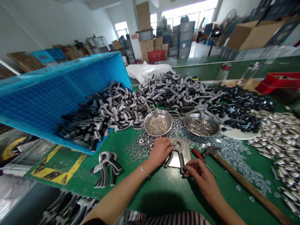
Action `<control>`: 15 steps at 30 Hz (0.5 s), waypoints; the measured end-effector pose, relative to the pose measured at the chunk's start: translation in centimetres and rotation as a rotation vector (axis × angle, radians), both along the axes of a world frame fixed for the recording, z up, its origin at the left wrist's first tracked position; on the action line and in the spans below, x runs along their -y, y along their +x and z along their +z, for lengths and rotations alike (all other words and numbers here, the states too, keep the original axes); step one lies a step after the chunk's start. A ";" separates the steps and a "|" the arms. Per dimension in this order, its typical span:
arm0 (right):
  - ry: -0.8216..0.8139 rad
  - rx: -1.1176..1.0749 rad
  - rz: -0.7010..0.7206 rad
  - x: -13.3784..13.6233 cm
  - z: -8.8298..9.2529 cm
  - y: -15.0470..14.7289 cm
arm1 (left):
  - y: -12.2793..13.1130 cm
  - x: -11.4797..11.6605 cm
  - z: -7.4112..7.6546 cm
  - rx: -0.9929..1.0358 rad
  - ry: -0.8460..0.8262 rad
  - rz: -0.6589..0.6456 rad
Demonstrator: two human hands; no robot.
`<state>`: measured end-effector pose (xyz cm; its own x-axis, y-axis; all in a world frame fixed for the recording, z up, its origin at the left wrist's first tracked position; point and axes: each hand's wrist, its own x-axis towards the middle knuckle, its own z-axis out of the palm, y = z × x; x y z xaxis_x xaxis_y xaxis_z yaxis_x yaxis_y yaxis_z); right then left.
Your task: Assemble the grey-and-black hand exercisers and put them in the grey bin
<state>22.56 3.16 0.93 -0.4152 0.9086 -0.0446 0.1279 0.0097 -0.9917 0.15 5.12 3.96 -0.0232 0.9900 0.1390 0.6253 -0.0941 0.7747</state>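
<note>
My left hand point(160, 151) is closed over the top of a grey and black hand-grip assembly point(177, 153) that lies on a small metal plate point(185, 147) on the green table. My right hand point(199, 172) pinches the lower end of one handle of that assembly. A red-handled screwdriver point(199, 155) and a wooden-handled hammer point(243, 181) lie just right of the plate. Two finished grippers point(106, 167) rest to the left.
A tilted blue crate point(47, 93) spills dark handles point(105, 112) at the left. Two steel bowls point(158, 122) point(201, 125) hold small parts. Loose washers point(138, 147), black pieces point(239, 106) and silver parts point(281, 134) cover the table. A red tray point(278, 81) sits far right.
</note>
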 end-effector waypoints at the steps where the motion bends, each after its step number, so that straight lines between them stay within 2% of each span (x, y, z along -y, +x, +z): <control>1: 0.042 0.032 0.020 0.1 -0.3 0.0 | 0.2 -0.4 -0.3 -0.093 0.020 -0.027; 3: 0.230 0.147 0.061 -0.2 -0.6 0.0 | 0.5 -0.9 -1.0 -0.204 0.025 -0.045; 5: 0.501 0.318 0.102 -1.3 -0.5 -0.1 | 0.6 -1.0 -1.4 -0.266 0.024 -0.048; 8: 0.816 0.596 0.170 -3.3 -0.1 -0.5 | 0.3 -1.0 -1.5 -0.320 0.040 -0.065; 12: 1.017 0.822 0.240 -5.0 0.3 -1.2 | -0.5 -0.5 -0.9 -0.263 0.107 0.020; 15: 1.068 0.877 0.272 -5.2 0.2 -1.5 | -1.1 0.2 -0.6 -0.113 0.114 0.106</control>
<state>21.02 8.39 1.10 -0.7779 0.5655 0.2740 0.5644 0.8205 -0.0909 -0.93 4.88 3.33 -0.1044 0.9605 0.2580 0.7185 -0.1065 0.6873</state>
